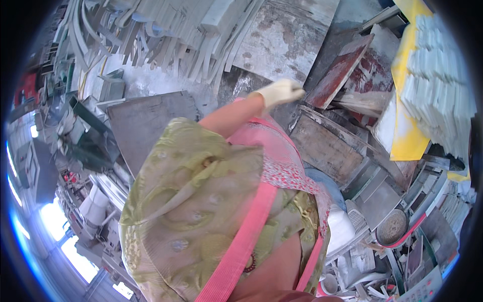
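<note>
My left hand wears a cream work glove and reaches forward across my body. Its fingers look curled closed, and whatever may be in them does not show. Just beyond it lies a large, stained pale board. To the right of the hand leans a reddish-brown worn panel. A pink apron over a green patterned garment fills the middle, below the gloved hand. My right hand is out of sight.
Long grey strips are piled at the far left, overhanging. A stack of pale slabs stands at right beside a yellow sheet. A grey panel lies left. At lower right are a round container and scattered scraps.
</note>
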Demonstrator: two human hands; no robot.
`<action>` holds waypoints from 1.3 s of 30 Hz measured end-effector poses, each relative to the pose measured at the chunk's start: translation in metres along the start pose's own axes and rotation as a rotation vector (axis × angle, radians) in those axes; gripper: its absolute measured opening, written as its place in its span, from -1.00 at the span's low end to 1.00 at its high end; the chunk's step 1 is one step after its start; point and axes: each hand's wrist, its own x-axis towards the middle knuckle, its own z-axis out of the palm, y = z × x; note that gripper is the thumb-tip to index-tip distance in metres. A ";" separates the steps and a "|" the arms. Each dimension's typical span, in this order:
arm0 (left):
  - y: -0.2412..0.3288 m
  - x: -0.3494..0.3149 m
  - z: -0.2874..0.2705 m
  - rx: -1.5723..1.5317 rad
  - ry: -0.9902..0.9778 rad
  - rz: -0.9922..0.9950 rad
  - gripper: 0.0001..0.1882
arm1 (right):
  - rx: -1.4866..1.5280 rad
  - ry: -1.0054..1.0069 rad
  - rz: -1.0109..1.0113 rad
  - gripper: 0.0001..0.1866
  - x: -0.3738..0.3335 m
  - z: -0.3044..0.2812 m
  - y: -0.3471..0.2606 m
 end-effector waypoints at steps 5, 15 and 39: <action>0.135 0.022 0.114 -0.072 -0.083 0.340 -0.62 | 0.081 0.080 -0.023 -0.27 0.012 -0.062 0.060; 0.275 0.044 0.173 -0.206 -0.486 -0.009 -0.51 | 0.226 0.223 -0.025 -0.40 0.022 -0.144 0.125; 0.375 0.173 0.245 -0.441 -0.340 0.213 -0.60 | 0.141 0.819 -0.089 -0.61 -0.011 -0.367 0.185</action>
